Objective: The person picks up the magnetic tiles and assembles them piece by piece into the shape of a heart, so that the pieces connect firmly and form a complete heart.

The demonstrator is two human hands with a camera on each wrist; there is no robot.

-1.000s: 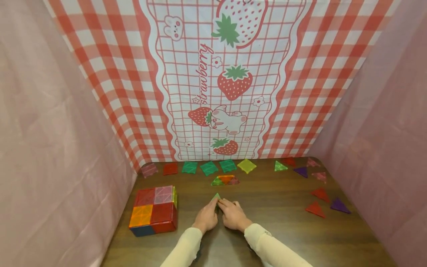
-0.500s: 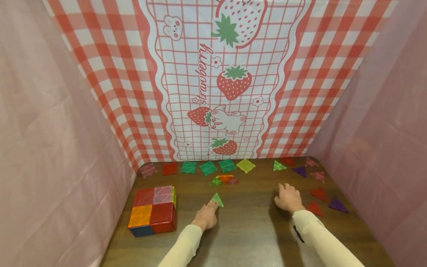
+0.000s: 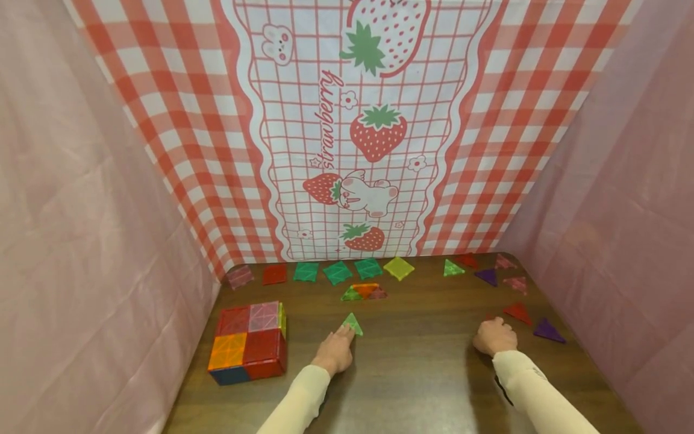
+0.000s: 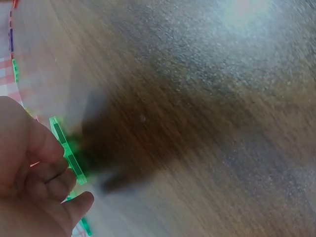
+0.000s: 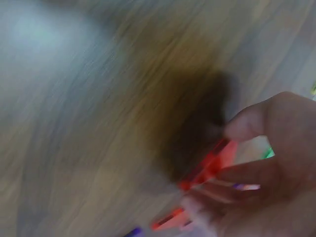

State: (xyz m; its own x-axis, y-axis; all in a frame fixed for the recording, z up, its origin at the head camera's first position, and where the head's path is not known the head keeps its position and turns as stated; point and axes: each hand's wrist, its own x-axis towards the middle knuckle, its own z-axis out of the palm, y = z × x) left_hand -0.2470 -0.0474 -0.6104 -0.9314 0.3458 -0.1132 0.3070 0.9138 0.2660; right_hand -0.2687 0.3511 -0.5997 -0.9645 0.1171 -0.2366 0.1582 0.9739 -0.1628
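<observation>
My left hand (image 3: 335, 351) pinches the lower left edge of a translucent green triangular magnetic tile (image 3: 354, 325) at the middle of the table. In the left wrist view the thumb and curled fingers meet at this green tile (image 4: 68, 150), which is seen edge-on. Over on the right, my right hand (image 3: 496, 336) holds a red triangular magnetic tile (image 5: 210, 165) between thumb and fingers. The head view hides most of that red tile behind the hand. Beyond the left hand lies a trapezoid of green, orange and pink triangles (image 3: 365, 292).
A box of coloured square tiles (image 3: 249, 340) stands at the left. Square tiles, among them a yellow one (image 3: 399, 268), line the back edge. To the right lie loose triangles, including a red one (image 3: 518, 313) and a purple one (image 3: 549, 331). Curtains enclose the table.
My right hand has left the green triangle, moved right and taken hold of a red triangle there. The left hand has stayed at the green triangle.
</observation>
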